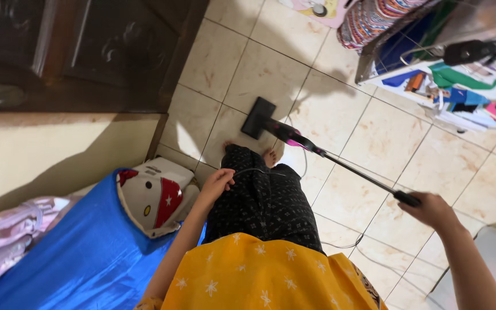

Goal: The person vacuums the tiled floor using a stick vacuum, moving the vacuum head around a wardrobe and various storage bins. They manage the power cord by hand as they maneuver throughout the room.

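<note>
Her right hand (431, 209) is wrapped around the vacuum wand (351, 167), its head (258, 117) flat on the tiled floor (328, 109); the left hand (218, 182) seems loosely curled around a thin cord (256, 170).

You stand on the tiled floor (328, 115). Your right hand (431, 209) holds the end of the vacuum wand (351, 167), which runs forward and to the left down to the vacuum head (258, 117), just before your feet. Your left hand (217, 182) holds a thin cord (259, 170) at your thigh. Left of you lies a mattress (81, 252) with a cushion (155, 196) on it. A door (81, 51) is behind it. A cluttered shelf (460, 92) stands far right.
</note>
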